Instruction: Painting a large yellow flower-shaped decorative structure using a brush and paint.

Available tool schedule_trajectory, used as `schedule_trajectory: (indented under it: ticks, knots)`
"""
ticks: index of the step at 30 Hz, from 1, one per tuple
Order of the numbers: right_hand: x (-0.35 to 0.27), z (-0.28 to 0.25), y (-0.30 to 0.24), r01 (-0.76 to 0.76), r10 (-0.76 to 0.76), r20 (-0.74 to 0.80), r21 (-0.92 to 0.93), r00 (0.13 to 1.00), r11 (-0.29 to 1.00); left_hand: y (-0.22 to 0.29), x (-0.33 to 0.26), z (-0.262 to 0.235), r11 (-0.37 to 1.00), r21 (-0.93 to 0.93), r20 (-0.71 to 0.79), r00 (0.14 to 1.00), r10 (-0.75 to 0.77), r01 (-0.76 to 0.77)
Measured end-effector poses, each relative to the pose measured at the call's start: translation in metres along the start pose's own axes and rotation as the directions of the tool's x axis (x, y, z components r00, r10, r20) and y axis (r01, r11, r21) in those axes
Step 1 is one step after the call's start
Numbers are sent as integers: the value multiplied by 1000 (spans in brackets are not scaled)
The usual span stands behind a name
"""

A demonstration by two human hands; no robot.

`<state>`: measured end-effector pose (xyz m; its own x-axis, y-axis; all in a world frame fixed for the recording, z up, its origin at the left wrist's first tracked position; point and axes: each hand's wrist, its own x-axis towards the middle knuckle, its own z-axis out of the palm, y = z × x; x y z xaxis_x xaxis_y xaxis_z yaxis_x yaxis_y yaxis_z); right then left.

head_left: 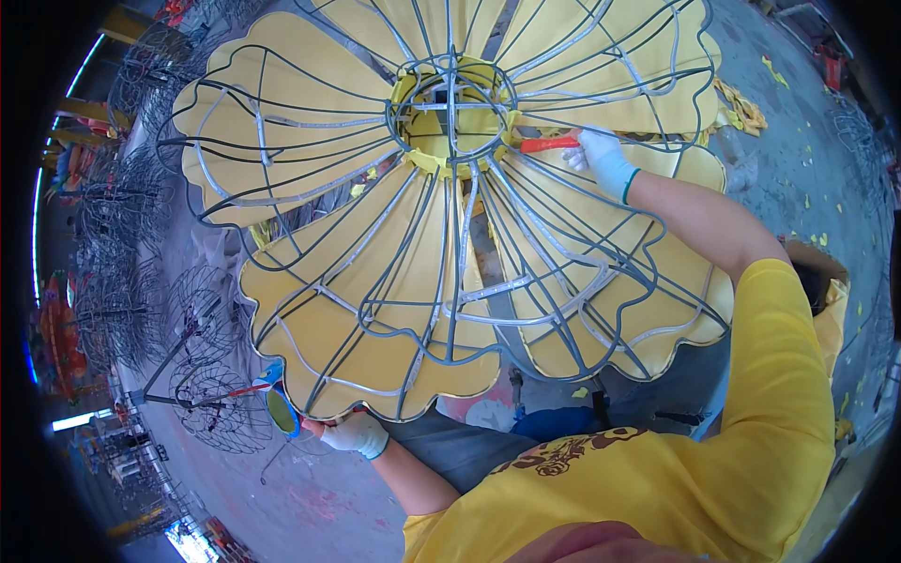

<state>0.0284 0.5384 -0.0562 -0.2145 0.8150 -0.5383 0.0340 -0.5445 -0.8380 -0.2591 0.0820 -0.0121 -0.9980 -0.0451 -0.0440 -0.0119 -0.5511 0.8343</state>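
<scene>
Two gloves on, working at a big flower-shaped frame [427,244]. Starting nearest: resting the left hand [357,434] right by the lowest petal edge, next to a small blue-rimmed cup [270,375]. Probably gripping the cup, but not managing to tell for sure with those fingertips so small in view. Peeking into the cup and seeing a greenish-yellow fill [281,410]; not betting on glue versus paint.

Moving outward, finding the frame itself spreading across the middle of the view, right in front of the body. Judging by the thin bars, expecting something light for such a size, just bulky and awkward to turn. Counting on the wires [497,288] being stiff, and the yellow fabric panels [300,89] being softer and easy to dent or smear. So, recommending grabbing at crossing wires or near the yellow collar [427,161], leaving the fabric alone. Gripping a red handle [549,144] with the right hand [605,161], pointing toward that collar.

Farther out, spotting an open box-like thing [840,291] on the right, showing only dark inside. Also seeing yellow scraps [741,108] on the floor, plus bare wire frames [103,206] piling up along the left.
</scene>
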Motion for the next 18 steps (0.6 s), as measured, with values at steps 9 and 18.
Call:
schedule_trajectory:
  ticks: [9,18]
  knots:
    - [7,0,17,126,-130,84,61,988,990,1,-7,9,1000,17,-15,1000,-21,22]
    - [0,-8,17,468,-448,139,-298,883,832,0,-12,13,1000,16,-4,1000,-6,6]
